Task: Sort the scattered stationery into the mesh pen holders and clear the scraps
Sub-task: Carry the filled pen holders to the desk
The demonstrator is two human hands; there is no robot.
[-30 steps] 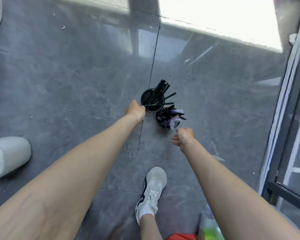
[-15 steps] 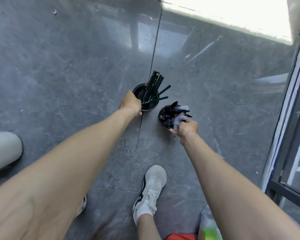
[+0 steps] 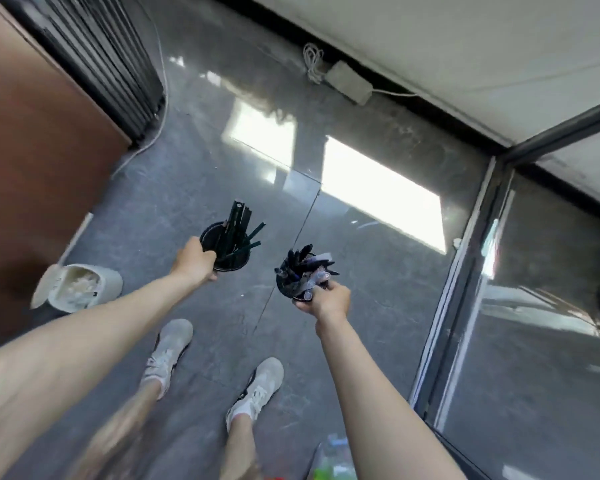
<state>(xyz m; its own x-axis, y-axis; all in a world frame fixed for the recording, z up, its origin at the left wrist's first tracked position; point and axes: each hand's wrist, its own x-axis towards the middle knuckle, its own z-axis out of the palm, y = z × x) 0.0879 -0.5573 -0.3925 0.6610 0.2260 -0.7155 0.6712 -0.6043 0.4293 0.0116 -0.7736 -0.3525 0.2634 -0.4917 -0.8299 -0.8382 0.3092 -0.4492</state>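
Over grey floor (image 3: 187, 174) — left hand (image 3: 194, 261), right hand (image 3: 329, 301) grip upright pen holders (image 3: 238, 264).

A white bin (image 3: 84, 289) with pale scraps inside is standing on the grey floor (image 3: 187, 188) at the left, near a brown panel (image 3: 32, 150). Far off, a grey power strip (image 3: 349, 81) is lying along the wall, with a coiled white cable (image 3: 312, 60) just beside it. A glass door (image 3: 534, 306) is standing at the right.
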